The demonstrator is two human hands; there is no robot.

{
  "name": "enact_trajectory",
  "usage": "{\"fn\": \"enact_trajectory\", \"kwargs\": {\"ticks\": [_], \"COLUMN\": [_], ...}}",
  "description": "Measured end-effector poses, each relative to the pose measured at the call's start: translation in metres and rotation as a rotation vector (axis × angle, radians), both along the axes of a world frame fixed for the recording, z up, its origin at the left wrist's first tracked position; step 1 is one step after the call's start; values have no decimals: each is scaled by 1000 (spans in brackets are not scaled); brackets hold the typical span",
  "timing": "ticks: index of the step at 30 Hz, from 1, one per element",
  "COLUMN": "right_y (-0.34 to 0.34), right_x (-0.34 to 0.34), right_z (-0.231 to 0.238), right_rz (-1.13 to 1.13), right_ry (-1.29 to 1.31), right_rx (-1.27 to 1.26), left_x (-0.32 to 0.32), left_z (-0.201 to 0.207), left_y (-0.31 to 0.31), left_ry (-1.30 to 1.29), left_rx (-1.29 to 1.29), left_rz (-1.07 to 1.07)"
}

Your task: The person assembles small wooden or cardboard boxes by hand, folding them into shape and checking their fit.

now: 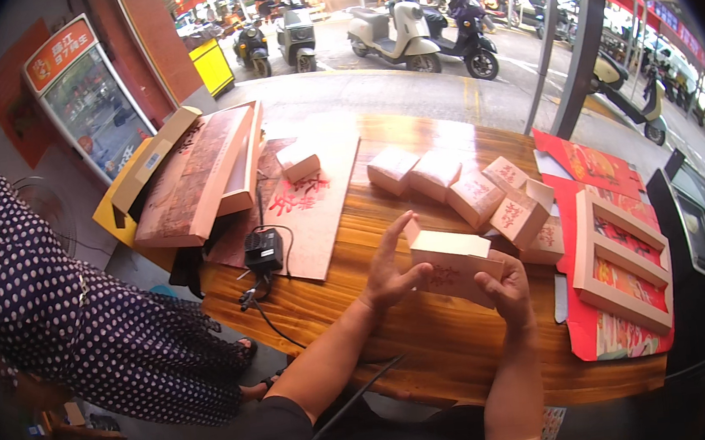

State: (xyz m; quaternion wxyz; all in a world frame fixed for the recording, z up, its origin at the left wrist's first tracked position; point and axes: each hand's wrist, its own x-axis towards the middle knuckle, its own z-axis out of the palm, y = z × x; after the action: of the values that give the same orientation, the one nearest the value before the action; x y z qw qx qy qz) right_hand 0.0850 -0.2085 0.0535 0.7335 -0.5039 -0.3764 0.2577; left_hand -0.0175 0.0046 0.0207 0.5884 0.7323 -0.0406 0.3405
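Observation:
A small pale-pink cardboard box [452,263] with red print is held over the wooden table [397,334]. My right hand [508,290] grips its near right end from below. My left hand [387,269] has flat, spread fingers pressed against the box's left end, where a flap [412,233] stands up. Just behind it, several more small pink boxes [473,196] stand in a cluster; one [522,214] has its lid flap raised.
A red gift tray with cardboard dividers [620,266] lies at the right. Flat printed cardboard sheets [304,203], a small box [299,162] and a black adapter with cable [263,251] lie at the left. A person in a dotted dress [65,324] sits left. Scooters stand outside.

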Motion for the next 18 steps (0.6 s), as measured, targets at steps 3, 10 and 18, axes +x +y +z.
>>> {"fn": "enact_trajectory", "kwargs": {"ticks": [3,10,18], "right_y": [1,-5,-8], "right_x": [4,4,3], "right_z": [-2,1,-2], "right_rz": [15,8,-56], "right_ry": [-9,-19,49], "right_rx": [-30,-60,88], "left_x": [2,-4,-8], "left_z": [3,7,11], "left_y": [9,6,4], "left_ry": [-78,-36,-84], "left_rx": [233,344,380], "left_rz": [146,153,117]}}
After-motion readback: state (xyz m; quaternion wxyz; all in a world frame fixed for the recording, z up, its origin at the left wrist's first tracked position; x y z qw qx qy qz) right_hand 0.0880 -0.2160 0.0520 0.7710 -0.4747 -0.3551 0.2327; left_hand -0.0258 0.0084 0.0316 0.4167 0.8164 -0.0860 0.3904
